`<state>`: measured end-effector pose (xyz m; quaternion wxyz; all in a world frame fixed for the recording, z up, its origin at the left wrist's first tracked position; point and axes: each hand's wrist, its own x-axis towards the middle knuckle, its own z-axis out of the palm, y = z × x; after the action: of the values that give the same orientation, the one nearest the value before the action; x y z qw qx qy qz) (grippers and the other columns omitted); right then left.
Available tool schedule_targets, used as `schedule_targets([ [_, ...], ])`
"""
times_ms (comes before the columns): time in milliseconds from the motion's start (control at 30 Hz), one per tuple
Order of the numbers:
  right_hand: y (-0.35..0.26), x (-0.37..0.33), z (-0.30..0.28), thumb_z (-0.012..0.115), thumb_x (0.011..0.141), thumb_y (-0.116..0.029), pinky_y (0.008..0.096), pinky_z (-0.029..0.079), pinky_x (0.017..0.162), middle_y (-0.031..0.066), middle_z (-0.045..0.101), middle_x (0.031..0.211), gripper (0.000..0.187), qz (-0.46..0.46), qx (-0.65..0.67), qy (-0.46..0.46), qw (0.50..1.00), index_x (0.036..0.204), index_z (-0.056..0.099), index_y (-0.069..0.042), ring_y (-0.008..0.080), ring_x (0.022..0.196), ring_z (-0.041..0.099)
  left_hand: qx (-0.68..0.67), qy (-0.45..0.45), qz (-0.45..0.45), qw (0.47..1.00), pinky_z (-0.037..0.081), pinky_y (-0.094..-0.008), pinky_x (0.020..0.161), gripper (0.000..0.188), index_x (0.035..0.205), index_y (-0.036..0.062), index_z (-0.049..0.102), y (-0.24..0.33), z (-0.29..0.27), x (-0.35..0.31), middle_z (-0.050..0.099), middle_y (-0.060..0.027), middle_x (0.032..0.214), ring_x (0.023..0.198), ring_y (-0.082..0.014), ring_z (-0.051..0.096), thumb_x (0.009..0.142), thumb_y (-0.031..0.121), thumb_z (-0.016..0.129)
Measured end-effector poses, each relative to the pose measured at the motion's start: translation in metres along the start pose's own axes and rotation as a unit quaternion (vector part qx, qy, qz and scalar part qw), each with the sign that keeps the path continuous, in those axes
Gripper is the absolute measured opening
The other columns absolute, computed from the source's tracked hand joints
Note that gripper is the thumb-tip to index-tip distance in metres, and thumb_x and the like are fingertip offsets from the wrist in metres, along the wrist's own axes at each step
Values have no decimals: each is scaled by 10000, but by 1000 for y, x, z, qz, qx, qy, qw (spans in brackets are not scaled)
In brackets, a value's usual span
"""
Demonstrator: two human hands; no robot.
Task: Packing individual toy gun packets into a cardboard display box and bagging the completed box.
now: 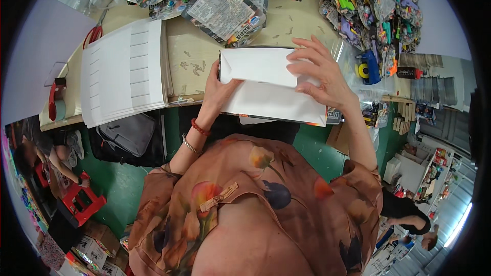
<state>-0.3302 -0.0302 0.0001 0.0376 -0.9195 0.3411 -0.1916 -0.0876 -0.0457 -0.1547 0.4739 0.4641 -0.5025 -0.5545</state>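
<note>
A cardboard box [273, 99], white inside with a dark printed edge, is at the table's front edge before me. My left hand [219, 89] is closed on its left end, the thumb over the white board and the fingers mostly hidden behind. At the right end, my right hand [323, 74] has its fingers spread and slightly bent over the board. Its thumb is by the corner of the white upper panel [258, 64]. Just beyond the box lie printed blister packs [222, 13], the nearest one close to its far edge.
A stack of white cardboard sheets [120, 71] is on the left, with red-handled scissors [93, 36] and a red tape dispenser [57, 97] nearby. Packaged toys [368, 15] pile up at the far right, near a blue tape dispenser [369, 67]. Small clear pieces [194, 68] lie scattered on the table [186, 36].
</note>
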Motion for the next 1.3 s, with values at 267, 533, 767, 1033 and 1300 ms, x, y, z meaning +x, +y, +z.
schedule_targets([
  [267,-16,26,5,667,739,-393,447,343,964,128,528,1133,653,154,-103,-27,982,1281,425,-122,328,1129,471,-124,-9,-14,992,440,-311,894,733,1356,19,302,25,-4,-8,544,-158,1144,1047,-201,533,762,164,706],
  [533,-7,35,0,706,711,-264,498,279,1006,125,505,1128,789,190,-108,-194,956,1387,317,-147,282,1080,485,-525,-166,-186,814,395,-369,993,692,1406,88,249,4,-20,-40,481,-78,1294,1173,-214,475,832,171,627],
  [767,-16,29,13,730,690,-266,559,235,1028,95,511,1111,735,157,-205,-200,945,1337,400,-150,256,1112,463,-316,-191,-199,908,414,-332,972,765,1338,15,297,15,-3,-37,489,-90,1244,1147,-180,489,702,-5,722],
  [1033,-11,29,28,769,611,-361,600,188,1036,81,476,1133,776,151,-246,-118,950,1250,429,-83,265,1116,442,-289,-190,-149,926,406,-326,979,767,1343,7,274,26,-1,-37,469,-103,1259,1164,-189,471,719,19,720],
  [1300,-22,34,40,777,608,-328,592,193,1038,70,461,1134,780,158,-306,-138,929,1246,405,-77,253,1122,434,-341,-138,-198,909,402,-330,983,670,1307,7,344,19,-4,-31,514,-99,1228,1135,-187,504,742,46,702],
])
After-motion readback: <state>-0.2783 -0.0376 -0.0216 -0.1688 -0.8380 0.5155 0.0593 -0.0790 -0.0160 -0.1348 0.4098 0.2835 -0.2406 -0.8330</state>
